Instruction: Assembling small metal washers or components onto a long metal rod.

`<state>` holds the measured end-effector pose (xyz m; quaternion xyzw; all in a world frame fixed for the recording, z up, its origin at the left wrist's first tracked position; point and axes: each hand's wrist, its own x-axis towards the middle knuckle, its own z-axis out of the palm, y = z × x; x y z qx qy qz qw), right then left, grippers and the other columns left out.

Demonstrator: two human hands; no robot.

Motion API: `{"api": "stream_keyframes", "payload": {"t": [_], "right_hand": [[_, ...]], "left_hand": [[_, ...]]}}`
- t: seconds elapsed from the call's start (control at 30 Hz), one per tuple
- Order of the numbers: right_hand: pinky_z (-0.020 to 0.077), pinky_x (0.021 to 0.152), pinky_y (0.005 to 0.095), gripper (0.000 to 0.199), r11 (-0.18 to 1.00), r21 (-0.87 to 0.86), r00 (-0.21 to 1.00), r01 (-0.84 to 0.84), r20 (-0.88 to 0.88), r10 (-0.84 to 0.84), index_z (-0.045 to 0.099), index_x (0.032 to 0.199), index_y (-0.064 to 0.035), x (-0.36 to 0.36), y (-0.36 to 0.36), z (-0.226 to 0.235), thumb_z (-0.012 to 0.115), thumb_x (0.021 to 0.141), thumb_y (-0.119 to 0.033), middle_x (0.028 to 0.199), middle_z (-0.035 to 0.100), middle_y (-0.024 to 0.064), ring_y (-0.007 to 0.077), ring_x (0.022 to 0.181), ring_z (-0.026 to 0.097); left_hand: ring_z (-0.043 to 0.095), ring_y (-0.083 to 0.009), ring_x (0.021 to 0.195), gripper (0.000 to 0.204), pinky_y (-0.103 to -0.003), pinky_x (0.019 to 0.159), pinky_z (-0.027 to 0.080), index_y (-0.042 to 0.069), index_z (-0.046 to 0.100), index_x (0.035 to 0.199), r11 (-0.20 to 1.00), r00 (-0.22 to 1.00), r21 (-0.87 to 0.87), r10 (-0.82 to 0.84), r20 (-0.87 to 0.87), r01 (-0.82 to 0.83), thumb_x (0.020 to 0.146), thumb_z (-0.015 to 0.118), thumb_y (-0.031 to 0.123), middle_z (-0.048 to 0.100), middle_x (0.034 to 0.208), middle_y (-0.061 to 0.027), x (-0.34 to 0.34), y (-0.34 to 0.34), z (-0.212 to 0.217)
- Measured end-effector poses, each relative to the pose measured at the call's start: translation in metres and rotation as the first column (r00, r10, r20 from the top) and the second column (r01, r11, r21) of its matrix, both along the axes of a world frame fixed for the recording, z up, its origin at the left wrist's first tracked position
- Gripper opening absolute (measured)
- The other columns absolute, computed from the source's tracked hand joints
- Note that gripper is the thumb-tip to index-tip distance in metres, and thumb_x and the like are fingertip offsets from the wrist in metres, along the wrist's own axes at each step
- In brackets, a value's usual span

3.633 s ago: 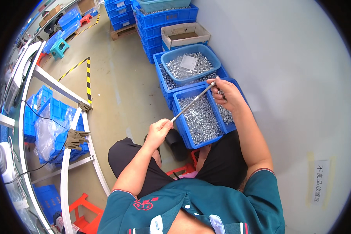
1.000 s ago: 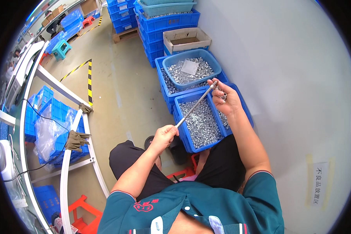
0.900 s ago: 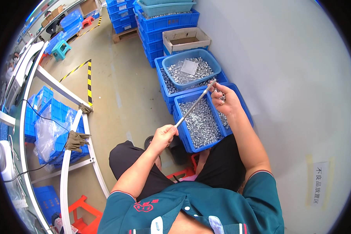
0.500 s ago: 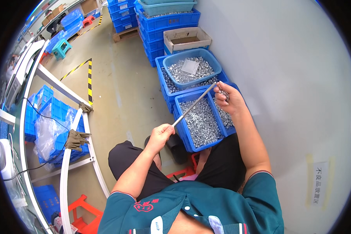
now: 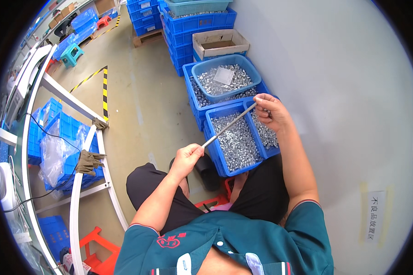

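Note:
My left hand (image 5: 186,160) is closed around the lower end of a thin grey metal rod (image 5: 230,127), which slants up to the right above a divided blue bin (image 5: 212,145). At the rod's upper tip my right hand (image 5: 274,113) pinches with thumb and forefinger. Its other fingers curl over small shiny metal parts, mostly hidden in the palm. Whether a part sits on the tip is too small to tell. Both compartments of the bin hold many small silver metal parts (image 5: 236,144), which look like nuts or short sleeves.
Behind the bin, a light blue basket (image 5: 197,87) of similar parts rests on another blue crate. A white box (image 5: 238,51) and stacked blue crates (image 5: 181,39) stand farther back. A pale wall (image 5: 344,114) rises at right; a white metal frame (image 5: 76,197) stands at left.
My right hand has turned slightly, its fingers covering more of the parts in the palm. The rod's upper end has dipped a little; my left hand keeps its grip.

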<state>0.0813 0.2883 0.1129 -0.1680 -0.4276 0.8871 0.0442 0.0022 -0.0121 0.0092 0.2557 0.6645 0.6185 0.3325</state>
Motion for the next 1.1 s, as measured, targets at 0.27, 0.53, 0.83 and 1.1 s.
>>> {"api": "stream_keyframes", "payload": {"t": [0.27,0.53,0.83,1.1], "right_hand": [[0.0254,0.038,0.0156,0.019,0.959,0.201,0.964,-0.198,0.219,0.153,0.059,0.098,-0.0022,-0.004,-0.026,0.006,0.063,0.083,-0.013,0.067,0.048,-0.0022,0.0025,0.049,0.037],[0.0267,0.035,0.0143,0.021,0.999,-0.005,0.979,-0.037,0.199,0.037,0.053,0.103,0.0012,-0.002,-0.005,-0.006,0.050,0.089,-0.014,0.075,0.053,0.0048,0.0041,0.049,0.038],[0.0267,0.034,0.0169,0.012,0.994,-0.105,1.000,-0.010,-0.021,0.008,0.051,0.092,-0.0043,0.002,0.006,-0.010,0.050,0.091,-0.017,0.070,0.052,0.0038,0.0057,0.046,0.041],[0.0260,0.034,0.0159,0.021,0.976,-0.209,0.997,-0.054,-0.062,0.042,0.057,0.100,-0.0064,0.004,0.001,-0.007,0.050,0.093,-0.025,0.065,0.050,-0.0002,0.0042,0.045,0.036]], "left_hand": [[0.041,-0.0035,0.061,0.025,-0.020,0.055,0.034,0.002,0.060,0.080,0.998,0.998,0.043,0.040,-0.050,-0.038,0.091,0.056,0.024,0.049,0.066,0.0059,-0.001,0.007,0.000],[0.038,-0.0024,0.060,0.026,-0.019,0.054,0.031,0.003,0.059,0.077,0.996,0.998,0.070,0.051,0.030,-0.053,0.091,0.056,0.025,0.046,0.064,0.0067,-0.002,0.006,0.005],[0.039,-0.0028,0.061,0.024,-0.020,0.054,0.032,0.002,0.060,0.080,0.999,0.999,0.032,0.041,-0.031,-0.040,0.090,0.056,0.023,0.047,0.065,0.0066,-0.001,0.001,0.004],[0.041,-0.0040,0.062,0.024,-0.021,0.055,0.035,0.002,0.061,0.080,0.999,0.995,0.027,0.034,-0.092,-0.032,0.090,0.057,0.023,0.048,0.065,0.0051,-0.002,0.001,-0.005]]}}
